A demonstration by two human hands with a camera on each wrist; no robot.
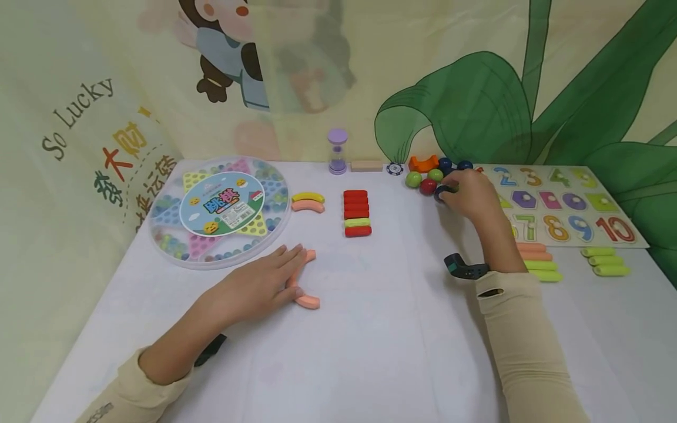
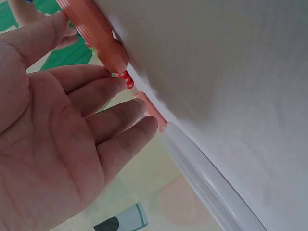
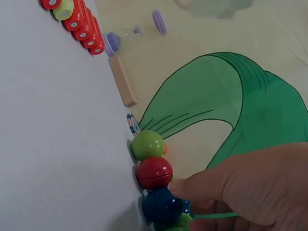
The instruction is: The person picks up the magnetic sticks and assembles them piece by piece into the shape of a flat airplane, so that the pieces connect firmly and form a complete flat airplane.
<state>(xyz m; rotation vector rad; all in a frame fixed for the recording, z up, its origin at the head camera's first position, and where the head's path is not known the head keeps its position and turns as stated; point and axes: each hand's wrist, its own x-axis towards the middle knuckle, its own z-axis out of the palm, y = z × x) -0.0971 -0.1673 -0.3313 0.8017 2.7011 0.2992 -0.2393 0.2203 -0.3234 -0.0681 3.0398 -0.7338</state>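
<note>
My left hand (image 1: pixel 264 285) rests over salmon-pink curved pieces (image 1: pixel 308 302) on the table, laid end to end in a bent line. In the left wrist view its fingers are nearly straight, and the thumb touches a ribbed pink piece (image 2: pixel 89 24). At the back right, my right hand (image 1: pixel 468 194) pinches a dark blue ball (image 3: pixel 162 206) between thumb and fingers. Beside that ball are a red ball (image 1: pixel 428 187) and green balls (image 1: pixel 414 180). Behind them lie more dark blue balls (image 1: pixel 464 165) and an orange curved piece (image 1: pixel 424 164).
A round marble game board (image 1: pixel 222 202) lies at left, with yellow and pink arcs (image 1: pixel 308 205) beside it. Red rods (image 1: pixel 356 207) form a column mid-table. An hourglass (image 1: pixel 337 151), a wooden block (image 1: pixel 367 166) and a chip (image 1: pixel 395 169) line the back. A number board (image 1: pixel 560 205) and green rods (image 1: pixel 608 260) are right.
</note>
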